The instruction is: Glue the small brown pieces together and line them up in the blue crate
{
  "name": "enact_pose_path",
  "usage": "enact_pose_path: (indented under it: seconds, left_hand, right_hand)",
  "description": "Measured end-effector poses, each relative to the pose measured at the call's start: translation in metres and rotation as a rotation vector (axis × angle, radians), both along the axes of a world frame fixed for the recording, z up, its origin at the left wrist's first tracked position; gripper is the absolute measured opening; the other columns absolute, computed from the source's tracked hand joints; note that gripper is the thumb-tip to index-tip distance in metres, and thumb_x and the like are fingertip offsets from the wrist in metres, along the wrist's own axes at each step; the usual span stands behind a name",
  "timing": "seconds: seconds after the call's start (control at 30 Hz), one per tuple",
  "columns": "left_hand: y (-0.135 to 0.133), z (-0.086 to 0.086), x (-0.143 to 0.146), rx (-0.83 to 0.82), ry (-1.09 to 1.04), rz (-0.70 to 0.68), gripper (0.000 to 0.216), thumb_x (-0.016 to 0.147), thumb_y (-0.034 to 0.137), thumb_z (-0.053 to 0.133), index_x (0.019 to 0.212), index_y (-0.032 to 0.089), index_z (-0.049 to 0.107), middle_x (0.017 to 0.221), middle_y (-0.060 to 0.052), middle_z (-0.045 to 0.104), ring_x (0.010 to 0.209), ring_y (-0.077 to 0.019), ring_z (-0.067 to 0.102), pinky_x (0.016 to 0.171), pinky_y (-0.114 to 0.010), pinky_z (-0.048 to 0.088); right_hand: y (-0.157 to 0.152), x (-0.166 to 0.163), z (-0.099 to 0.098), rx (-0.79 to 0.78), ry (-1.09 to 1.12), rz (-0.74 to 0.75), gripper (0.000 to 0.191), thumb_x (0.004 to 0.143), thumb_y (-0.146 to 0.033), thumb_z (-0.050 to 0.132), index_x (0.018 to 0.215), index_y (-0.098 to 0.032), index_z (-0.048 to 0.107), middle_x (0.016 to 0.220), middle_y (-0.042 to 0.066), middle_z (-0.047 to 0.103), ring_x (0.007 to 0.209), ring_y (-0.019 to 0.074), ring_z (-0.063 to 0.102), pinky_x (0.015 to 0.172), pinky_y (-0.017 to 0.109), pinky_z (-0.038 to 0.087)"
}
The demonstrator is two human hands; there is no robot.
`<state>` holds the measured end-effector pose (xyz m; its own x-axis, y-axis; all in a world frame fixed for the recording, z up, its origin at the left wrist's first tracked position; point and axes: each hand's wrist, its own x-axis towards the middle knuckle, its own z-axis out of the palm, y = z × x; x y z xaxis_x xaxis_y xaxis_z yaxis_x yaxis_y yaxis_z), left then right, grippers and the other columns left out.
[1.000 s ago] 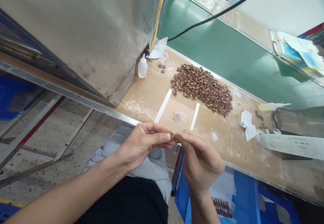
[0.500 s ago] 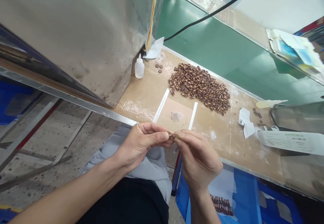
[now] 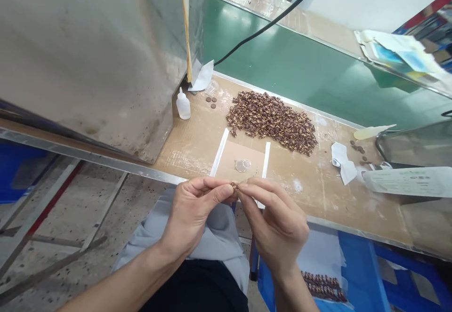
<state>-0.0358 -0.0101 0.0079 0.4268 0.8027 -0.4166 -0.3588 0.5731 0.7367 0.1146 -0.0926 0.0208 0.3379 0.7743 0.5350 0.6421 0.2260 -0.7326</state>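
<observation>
My left hand (image 3: pixel 196 208) and my right hand (image 3: pixel 277 225) meet at the near edge of the workbench (image 3: pixel 318 194). Both pinch one small brown part (image 3: pixel 234 186) between thumb and forefinger, fingertips almost touching. Just beyond them lie two white strips (image 3: pixel 219 152) on a cardboard patch with a small clear disc (image 3: pixel 242 164) between them. A big heap of small brown parts (image 3: pixel 271 121) with gold pins lies further back.
A large metal housing (image 3: pixel 99 53) stands at the left, with a small white squeeze bottle (image 3: pixel 182 105) beside it. Behind runs a green conveyor belt (image 3: pixel 318 76) crossed by a black cable. White paper scraps (image 3: pixel 342 167), a label and a blue bin (image 3: pixel 339 274) with brown parts lie at right.
The view has shifted a little, so the bench sits further left and lower. My hands stay together on the small part, with the fingertips closer than before.
</observation>
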Motion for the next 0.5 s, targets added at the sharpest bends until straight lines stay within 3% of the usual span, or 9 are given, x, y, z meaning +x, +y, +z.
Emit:
enact_pose_path:
  seconds: [0.27, 0.5]
  left_hand:
    - [-0.002, 0.007, 0.013, 0.044, 0.004, 0.038, 0.031, 0.079, 0.045, 0.115, 0.094, 0.023, 0.099, 0.101, -0.007, 0.095, 0.092, -0.0218, 0.091, 0.093, -0.026, 0.075]
    - [-0.012, -0.007, 0.013, 0.211, 0.091, 0.052, 0.018, 0.102, 0.038, 0.099, 0.116, 0.027, 0.099, 0.13, -0.007, 0.094, 0.121, -0.0252, 0.091, 0.112, -0.031, 0.073]
  right_hand:
    - [0.007, 0.0, -0.005, 0.055, -0.082, -0.065, 0.029, 0.108, 0.0, 0.082, 0.123, -0.025, 0.086, 0.117, 0.005, 0.087, 0.103, 0.0198, 0.088, 0.096, 0.033, 0.076]
    - [0.013, -0.005, -0.012, 0.119, -0.162, -0.15, 0.026, 0.109, 0.0, 0.082, 0.124, -0.021, 0.085, 0.118, 0.006, 0.089, 0.105, 0.02, 0.089, 0.097, 0.033, 0.077]
